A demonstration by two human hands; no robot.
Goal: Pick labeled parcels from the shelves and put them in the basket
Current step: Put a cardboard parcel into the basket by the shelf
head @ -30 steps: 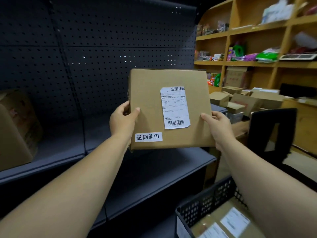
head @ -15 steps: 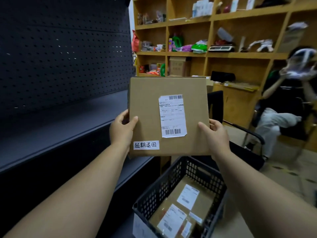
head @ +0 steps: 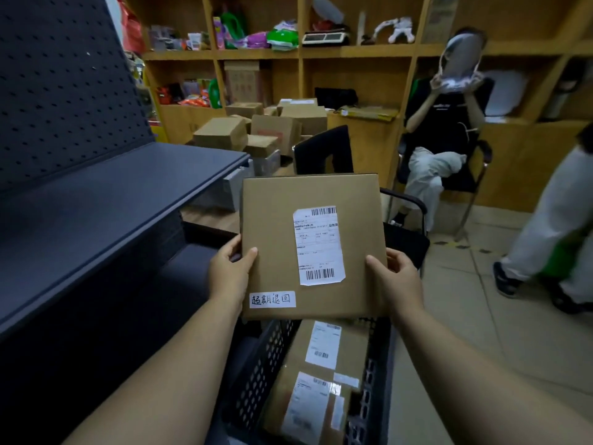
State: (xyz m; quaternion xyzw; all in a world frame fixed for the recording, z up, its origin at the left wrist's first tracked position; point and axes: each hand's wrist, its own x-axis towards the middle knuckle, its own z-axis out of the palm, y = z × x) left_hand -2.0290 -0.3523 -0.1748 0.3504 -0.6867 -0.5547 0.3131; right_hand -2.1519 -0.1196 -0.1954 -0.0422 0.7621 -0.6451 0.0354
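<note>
Holding steady above the basket (head: pixel 256 374), the parcel (head: pixel 272 252) sits flat-faced toward the camera, gripped from both sides. Left hand (head: pixel 228 272) is on the left edge, thumb laid across the front face, the other fingers (head: pixel 233 248) curled round behind the cardboard. Right hand (head: pixel 397 277) mirrors it on the right edge, thumb on the front, fingers wrapped to the back. So both hands are clamped on the one parcel, pinching it between thumb and fingers, low on its sides.

Parcel's face shows a white shipping label (head: pixel 318 245) with barcodes top and bottom, and a small white strip (head: pixel 272 299) with handwritten characters near the lower left corner, just beside the left thumb. Its bottom edge hangs over the far end of the basket, not touching what lies inside.

Down in the black mesh basket, two more brown boxes (head: pixel 321 380) lie flat, each with its own white label.

Dark shelf (head: pixel 112 194) runs along the left. Behind, brown cartons (head: pixel 256 130) are piled near a black chair (head: pixel 324 149), with wooden shelving (head: pixel 353 53) full of goods beyond. A seated person (head: pixel 446 123) is at the back, and another person's legs (head: pixel 552 226) show at far right.
</note>
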